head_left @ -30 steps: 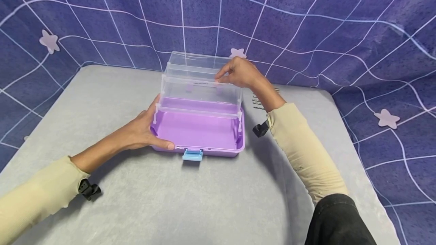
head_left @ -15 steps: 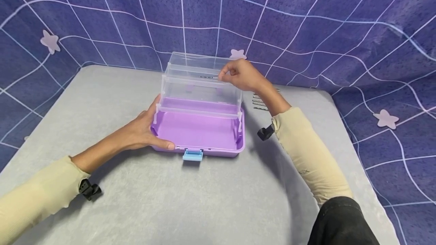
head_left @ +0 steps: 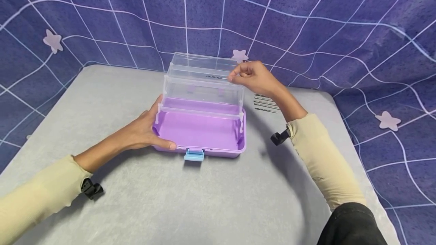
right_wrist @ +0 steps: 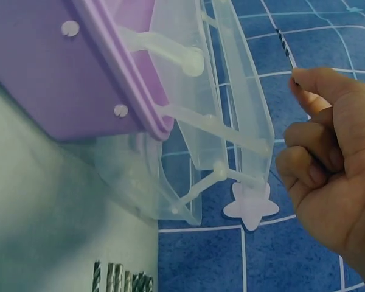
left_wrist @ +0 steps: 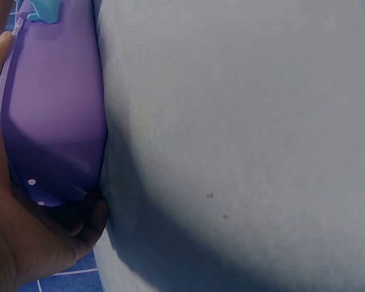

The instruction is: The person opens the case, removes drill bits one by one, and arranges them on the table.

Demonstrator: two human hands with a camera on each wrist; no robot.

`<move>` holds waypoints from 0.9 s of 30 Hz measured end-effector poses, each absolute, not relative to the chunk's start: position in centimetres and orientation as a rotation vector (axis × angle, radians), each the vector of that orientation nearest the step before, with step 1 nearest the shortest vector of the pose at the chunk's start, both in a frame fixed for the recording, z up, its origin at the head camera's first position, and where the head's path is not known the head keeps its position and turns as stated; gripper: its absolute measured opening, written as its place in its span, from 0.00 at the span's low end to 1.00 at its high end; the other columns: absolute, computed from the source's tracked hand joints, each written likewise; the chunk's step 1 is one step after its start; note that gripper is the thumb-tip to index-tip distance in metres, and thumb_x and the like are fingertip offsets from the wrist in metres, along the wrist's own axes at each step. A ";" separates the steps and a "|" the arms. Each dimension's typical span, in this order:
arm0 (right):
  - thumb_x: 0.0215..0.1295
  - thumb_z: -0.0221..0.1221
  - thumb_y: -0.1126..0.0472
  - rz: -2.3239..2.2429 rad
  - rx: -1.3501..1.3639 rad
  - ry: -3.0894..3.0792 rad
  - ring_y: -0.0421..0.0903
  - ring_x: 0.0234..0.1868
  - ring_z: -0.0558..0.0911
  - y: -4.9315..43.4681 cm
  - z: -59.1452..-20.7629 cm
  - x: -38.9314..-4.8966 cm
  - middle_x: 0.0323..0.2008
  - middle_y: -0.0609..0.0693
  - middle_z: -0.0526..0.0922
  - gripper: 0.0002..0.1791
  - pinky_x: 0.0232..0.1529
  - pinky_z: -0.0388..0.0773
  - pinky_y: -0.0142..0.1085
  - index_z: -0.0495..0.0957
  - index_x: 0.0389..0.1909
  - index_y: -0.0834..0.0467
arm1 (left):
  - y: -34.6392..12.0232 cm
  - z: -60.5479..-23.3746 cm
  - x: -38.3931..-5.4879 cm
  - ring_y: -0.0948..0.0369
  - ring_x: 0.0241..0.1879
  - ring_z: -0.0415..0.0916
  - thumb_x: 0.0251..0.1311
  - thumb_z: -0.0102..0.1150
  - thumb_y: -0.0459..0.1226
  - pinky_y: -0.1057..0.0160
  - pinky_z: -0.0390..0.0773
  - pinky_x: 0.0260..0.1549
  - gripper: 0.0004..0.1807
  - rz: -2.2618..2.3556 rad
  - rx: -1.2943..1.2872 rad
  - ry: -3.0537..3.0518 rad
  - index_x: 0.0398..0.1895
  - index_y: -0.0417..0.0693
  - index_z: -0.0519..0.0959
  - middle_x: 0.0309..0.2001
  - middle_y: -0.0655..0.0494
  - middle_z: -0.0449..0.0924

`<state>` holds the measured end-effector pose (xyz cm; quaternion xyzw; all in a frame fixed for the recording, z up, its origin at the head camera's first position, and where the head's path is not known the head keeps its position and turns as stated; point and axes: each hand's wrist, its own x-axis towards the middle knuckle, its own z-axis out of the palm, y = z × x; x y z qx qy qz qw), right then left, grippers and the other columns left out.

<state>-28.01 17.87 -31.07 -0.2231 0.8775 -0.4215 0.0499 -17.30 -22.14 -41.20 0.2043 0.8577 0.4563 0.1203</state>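
A purple toolbox (head_left: pixel 201 129) stands unfolded, its clear tiered trays (head_left: pixel 201 90) raised over the back part. My left hand (head_left: pixel 144 129) grips its left end, thumb on the front rim; in the left wrist view the fingers (left_wrist: pixel 92 224) curl at the lower end of the purple wall. Thumb and index finger of my right hand (head_left: pixel 257 76) pinch a drill bit (head_left: pixel 215 76) by one end, its fluted part pointing left over the trays. In the right wrist view, this drill bit (right_wrist: pixel 284 45) stands apart from the trays, and the other fingers are curled.
Several drill bits (head_left: pixel 265 104) lie in a row on the grey tabletop (head_left: pixel 204 199), right of the toolbox and partly under my right forearm. A light blue latch (head_left: pixel 194 155) hangs at the toolbox's front. Behind rises a blue grid-patterned cloth (head_left: pixel 204 14).
My right hand has drawn back to the right. The drill bit, earlier low at the tray, is now pinched higher and farther right. The left hand keeps its grip on the toolbox.
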 end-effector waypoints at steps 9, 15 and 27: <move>0.75 0.71 0.52 -1.356 -0.597 2.675 0.37 0.32 0.75 20.5 -31.7 -26.5 0.21 0.39 0.75 0.11 0.38 0.75 0.32 0.93 0.46 0.55 | -21.9 -41.3 -17.3 0.46 0.63 0.88 0.38 0.99 0.44 0.32 0.79 0.72 0.92 1.395 0.609 2.483 0.95 0.68 0.31 0.76 0.44 0.81; 0.76 0.71 0.51 -1.345 -0.538 2.690 0.37 0.32 0.77 22.6 -32.4 -25.8 0.20 0.38 0.73 0.12 0.40 0.79 0.31 0.93 0.47 0.56 | -21.9 -41.2 -17.2 0.44 0.63 0.88 0.39 0.98 0.45 0.31 0.80 0.71 0.92 1.382 0.635 2.497 0.95 0.69 0.32 0.76 0.42 0.80; 0.77 0.71 0.56 -1.383 -0.476 2.704 0.34 0.28 0.68 26.5 -33.0 -24.2 0.19 0.38 0.66 0.11 0.36 0.75 0.30 0.93 0.48 0.60 | -22.1 -41.3 -17.3 0.45 0.64 0.87 0.40 0.98 0.46 0.32 0.78 0.73 0.93 1.348 0.616 2.497 0.95 0.68 0.28 0.78 0.41 0.77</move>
